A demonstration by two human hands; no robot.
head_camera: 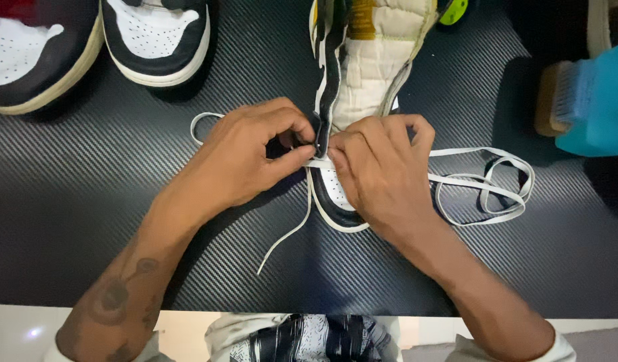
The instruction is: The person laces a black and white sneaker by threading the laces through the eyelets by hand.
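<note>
Pinching the flat white shoelace (480, 191), your left hand (245, 161) has its grip closed, thumb and forefinger pressed together on the lace right at the eyelet edge of the sneaker (352, 80). Your right hand (382, 171) meets it from the other side, fingers curled down and closed on the same lace where it crosses the front of the shoe, so the two hands touch or nearly touch over the lowest lacing row.

That sneaker lies in the middle of the dark carbon-weave tabletop (87, 201), toe toward you and opening away from you. Its padded cream tongue (372, 40) is laid open, and its black and white toe shows just below your knuckles. From your right hand the lace runs out in several loose loops on the tabletop; from your left a smaller loop shows behind the hand, and one free end trails down toward you.

At the far left stand the toes of two more black and white sneakers (158, 37), well apart from your hands. At the far right a wooden-backed brush (555, 100) rests beside a turquoise cloth (600, 107).
</note>
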